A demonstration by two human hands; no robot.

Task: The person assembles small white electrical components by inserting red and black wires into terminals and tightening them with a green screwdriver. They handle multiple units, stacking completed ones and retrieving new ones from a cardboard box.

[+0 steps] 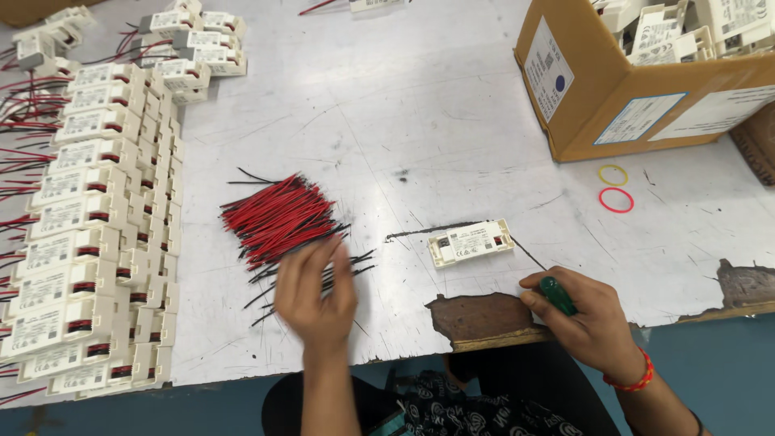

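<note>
Left hand (313,292): nearest the camera, forearm rising from the bottom edge, back of the hand toward the lens, blurred. Fingers spread and pointing up-table, their tips over the near end of the wire bundle; whether they pinch a wire cannot be told.

Wire bundle (278,218): loose heap of short red and black wires lying on the table left of centre, ends fanned toward the near edge, a few black strands straying out on either side.

Right hand (583,316): resting at the near table edge, fingers curled tight around the green handle of a screwdriver (558,295); a thin dark shaft runs up-left from the handle toward the lone module. Red band on the wrist.

Lone module (471,242): small white rectangular box with a label on top, lying flat between the two hands, slightly further up the table, apart from both.

Table (420,113): white, scratched top, with chipped patches showing brown along the near edge.

Stacked modules (89,234): rows of like white boxes along the left side, red and black leads trailing off to the left.

Cardboard box (613,97): upper right, open, holding more white modules.

Rubber bands: one yellow (613,175), one red (616,199), flat on the table just below the box.
</note>
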